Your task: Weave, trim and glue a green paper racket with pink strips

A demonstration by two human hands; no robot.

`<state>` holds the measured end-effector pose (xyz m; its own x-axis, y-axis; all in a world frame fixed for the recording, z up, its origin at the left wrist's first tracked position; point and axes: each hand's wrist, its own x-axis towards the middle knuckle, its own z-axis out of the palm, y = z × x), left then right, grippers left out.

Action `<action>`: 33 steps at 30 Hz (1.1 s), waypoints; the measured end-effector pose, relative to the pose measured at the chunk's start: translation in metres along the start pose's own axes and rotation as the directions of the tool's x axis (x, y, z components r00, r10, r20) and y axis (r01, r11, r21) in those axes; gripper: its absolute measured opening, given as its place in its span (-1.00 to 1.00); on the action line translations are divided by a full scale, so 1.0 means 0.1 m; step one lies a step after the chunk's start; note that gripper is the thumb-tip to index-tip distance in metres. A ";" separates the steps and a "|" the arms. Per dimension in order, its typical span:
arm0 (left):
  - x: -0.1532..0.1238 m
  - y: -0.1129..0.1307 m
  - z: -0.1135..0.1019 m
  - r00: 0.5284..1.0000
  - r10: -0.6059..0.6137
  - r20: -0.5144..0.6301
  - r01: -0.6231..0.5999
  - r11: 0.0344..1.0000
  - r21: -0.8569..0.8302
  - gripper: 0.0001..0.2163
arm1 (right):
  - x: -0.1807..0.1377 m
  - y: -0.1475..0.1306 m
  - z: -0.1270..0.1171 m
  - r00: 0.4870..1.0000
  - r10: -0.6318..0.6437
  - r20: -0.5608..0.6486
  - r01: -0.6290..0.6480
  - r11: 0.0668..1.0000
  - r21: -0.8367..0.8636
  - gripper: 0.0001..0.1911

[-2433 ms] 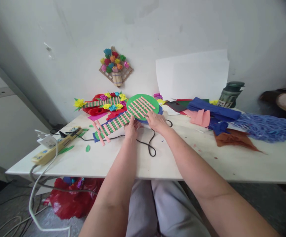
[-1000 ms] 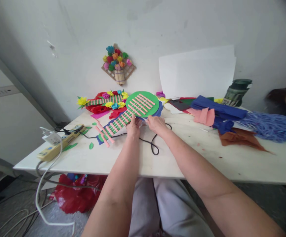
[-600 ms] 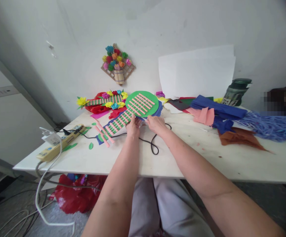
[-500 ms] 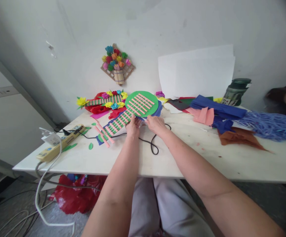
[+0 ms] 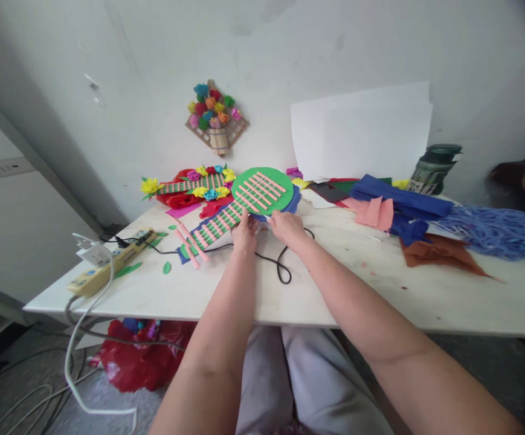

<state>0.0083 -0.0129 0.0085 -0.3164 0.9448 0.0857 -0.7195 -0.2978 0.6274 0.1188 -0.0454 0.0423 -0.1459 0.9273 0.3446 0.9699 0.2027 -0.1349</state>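
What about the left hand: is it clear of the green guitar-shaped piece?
No, the left hand holds the near edge of the green guitar-shaped piece.

Even, cool light falls across the counter (image 5: 357, 308) and the wall (image 5: 357, 48), the wall dimming toward its left side and right edge. The upper right corner drops to black – a dark vignette. The white sheets (image 5: 362, 136) read among the brightest, nearly bare of detail. Under the counter the floor (image 5: 484, 362) lies in shade, while small glints show on the red plastic bag (image 5: 139, 365). Wide-angle stretch swells the forearms (image 5: 212, 338) toward the bottom – the fingers (image 5: 283, 223) look small and soft, and the bottle's (image 5: 429, 172) print is too blurred to read
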 end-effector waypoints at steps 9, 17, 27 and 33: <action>0.00 0.00 0.00 1.000 -0.018 -0.009 0.018 1.000 0.010 -0.82 | -0.02 -0.03 -0.02 0.999 0.025 -0.034 -0.025 1.000 -0.011 -0.64; 0.01 -0.01 0.00 0.998 -0.038 -0.044 0.039 0.999 0.023 -0.80 | -0.06 -0.02 -0.04 0.997 -0.057 -0.061 0.053 0.997 -0.063 -0.60; -0.01 0.08 0.02 0.979 -0.202 -0.005 0.202 0.979 0.000 -0.87 | -0.02 0.01 -0.06 0.998 -0.023 -0.064 0.021 0.999 -0.029 -0.62; -0.03 0.02 -0.01 0.983 -0.163 0.086 0.157 0.985 0.077 -0.83 | 0.01 0.09 -0.05 0.997 0.037 -0.065 -0.037 0.999 0.000 -0.64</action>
<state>0.0073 -0.0167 0.0085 -0.1403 0.9889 0.0484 -0.7104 -0.1346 0.6908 0.1282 -0.0443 0.0464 -0.0972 0.9117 0.3992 0.9747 0.1683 -0.1472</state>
